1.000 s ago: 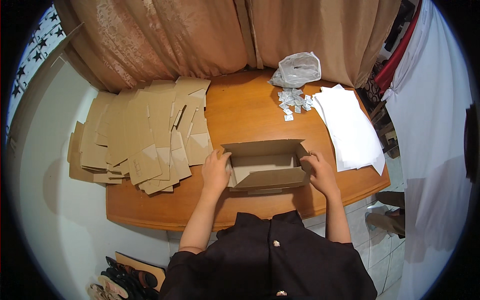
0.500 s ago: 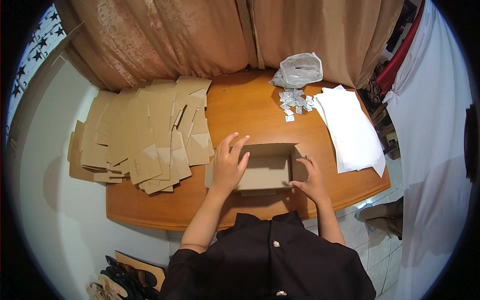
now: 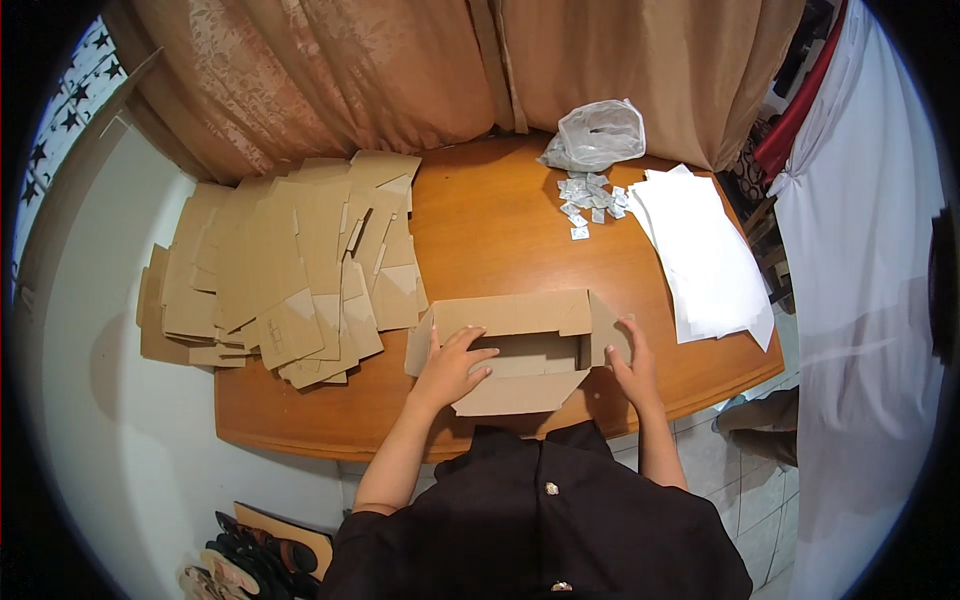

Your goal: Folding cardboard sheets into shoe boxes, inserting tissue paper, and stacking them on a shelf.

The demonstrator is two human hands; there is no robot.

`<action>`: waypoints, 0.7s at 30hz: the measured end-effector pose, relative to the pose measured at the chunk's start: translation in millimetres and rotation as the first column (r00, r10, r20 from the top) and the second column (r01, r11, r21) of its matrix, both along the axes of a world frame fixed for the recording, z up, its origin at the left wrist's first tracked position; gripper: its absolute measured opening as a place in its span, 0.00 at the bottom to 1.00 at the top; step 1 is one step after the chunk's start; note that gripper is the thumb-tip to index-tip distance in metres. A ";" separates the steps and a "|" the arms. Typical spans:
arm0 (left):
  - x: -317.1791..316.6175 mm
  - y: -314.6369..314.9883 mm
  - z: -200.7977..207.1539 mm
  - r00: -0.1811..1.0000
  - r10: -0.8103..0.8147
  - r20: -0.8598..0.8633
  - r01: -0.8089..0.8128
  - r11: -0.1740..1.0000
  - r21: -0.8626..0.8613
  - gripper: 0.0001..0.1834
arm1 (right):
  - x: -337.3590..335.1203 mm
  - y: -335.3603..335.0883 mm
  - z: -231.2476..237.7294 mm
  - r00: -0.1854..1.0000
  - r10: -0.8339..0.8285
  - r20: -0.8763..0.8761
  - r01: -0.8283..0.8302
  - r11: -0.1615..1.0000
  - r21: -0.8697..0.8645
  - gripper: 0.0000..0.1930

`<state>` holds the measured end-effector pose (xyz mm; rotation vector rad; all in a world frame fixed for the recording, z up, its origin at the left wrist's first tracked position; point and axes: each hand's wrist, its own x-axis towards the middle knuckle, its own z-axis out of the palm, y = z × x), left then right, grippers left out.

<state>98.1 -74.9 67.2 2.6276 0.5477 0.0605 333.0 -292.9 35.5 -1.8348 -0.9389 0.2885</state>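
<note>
Between my hands the cardboard box [image 3: 520,350] lies long side across me. My left hand [image 3: 452,365] spreads flat on its left end; my right hand [image 3: 630,362] presses open against its right flap.

We cannot make out the tiny grey packets [image 3: 590,198] near the table's far edge, our left hand [image 3: 452,364] hides part of the brown cardboard box [image 3: 520,345].

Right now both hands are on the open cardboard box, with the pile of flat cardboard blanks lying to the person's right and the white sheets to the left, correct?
Not quite: the sides are swapped. The head view shows the pile of flat cardboard blanks to the person's left and the white sheets to the right. The rest holds: the left hand and right hand are both on the open cardboard box.
</note>
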 end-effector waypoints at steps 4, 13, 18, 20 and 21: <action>-0.5 0.6 -7.2 1.000 -0.004 0.016 0.003 0.998 0.056 0.19 | -21.2 17.8 27.5 0.977 0.033 -0.210 -0.007 0.993 0.122 0.26; 3.3 -6.4 -4.8 0.995 -0.009 0.094 0.004 0.999 0.046 0.22 | -24.0 34.7 27.6 0.910 0.368 0.189 -0.238 0.840 -0.488 0.19; -14.1 -2.4 36.4 0.919 -0.006 0.393 -0.060 0.986 0.155 0.15 | -29.0 33.1 30.5 0.894 0.376 0.243 -0.218 0.839 -0.499 0.18; -23.8 3.1 50.0 0.864 0.019 0.503 -0.137 0.970 0.199 0.13 | -29.7 33.6 34.3 0.887 0.401 0.229 -0.213 0.795 -0.567 0.18; -29.0 6.9 55.1 0.813 0.047 0.580 -0.217 0.949 0.227 0.13 | -29.6 34.0 34.0 0.887 0.402 0.228 -0.214 0.795 -0.568 0.18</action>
